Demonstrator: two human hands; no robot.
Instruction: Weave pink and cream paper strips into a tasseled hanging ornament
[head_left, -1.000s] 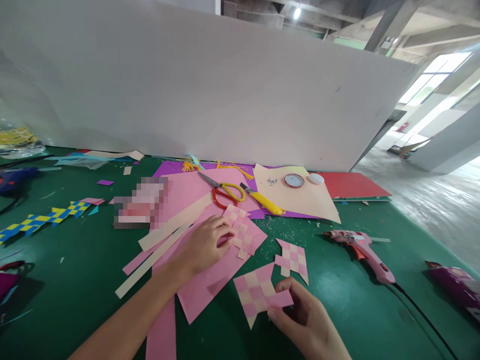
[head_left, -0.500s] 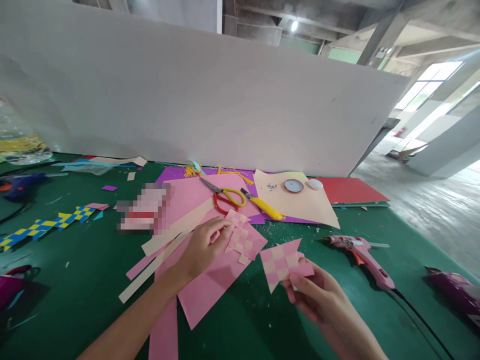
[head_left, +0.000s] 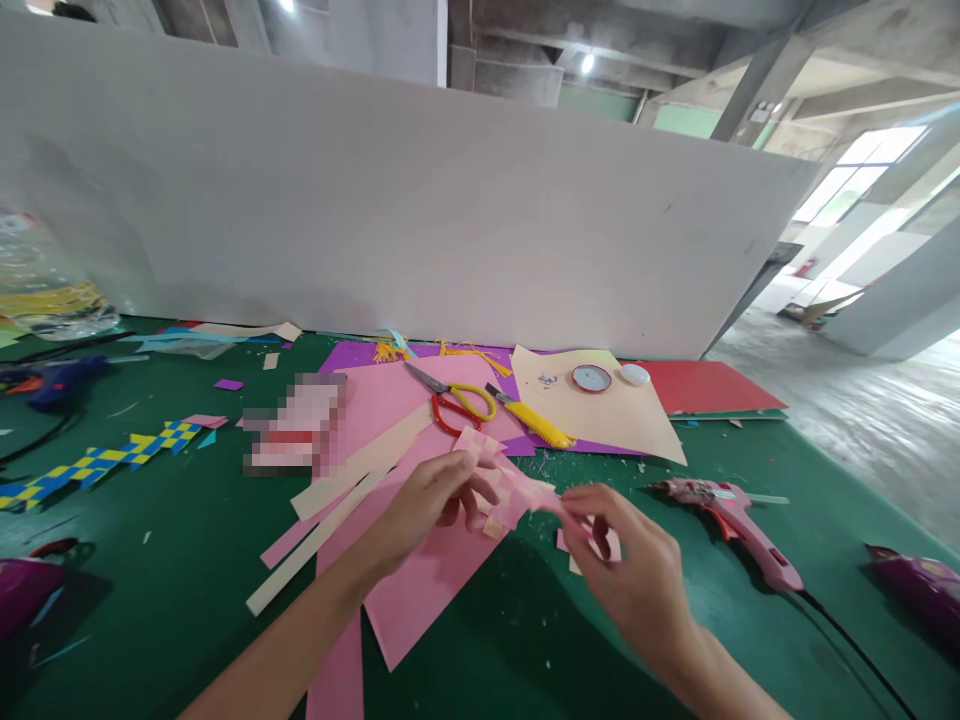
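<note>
"Pinching something, is it, that right hand (head_left: 630, 560)?"

"Yes, its thumb and fingers are closed on a pink-and-cream woven piece (head_left: 541, 497), tilted so that it shows nearly edge-on. It's above the worktop (head_left: 187, 620), near the corner of a pink sheet (head_left: 420, 600)."

"And the left hand (head_left: 435, 500)?"

"Fingers curled, over a checkered paper piece (head_left: 489, 447) that lies on the pink sheet. I can't tell whether that grip is pressing on it or only resting over it."

"What's that behind the right hand?"

"A small paper scrap (head_left: 613, 545), mostly hidden by the fingers, lying on the worktop."

"Any tools about?"

"Scissors (head_left: 442, 388) with one red and one yellow handle, beyond the left hand, and a yellow cutter (head_left: 540, 425) just beside them. Off to the right lies a pink glue gun (head_left: 731, 510), its cord running toward the near edge."

"And farther back?"

"A cream sheet (head_left: 637, 425) with a round lid (head_left: 592, 378) and a white cap (head_left: 634, 374) on it, near each other."
</note>
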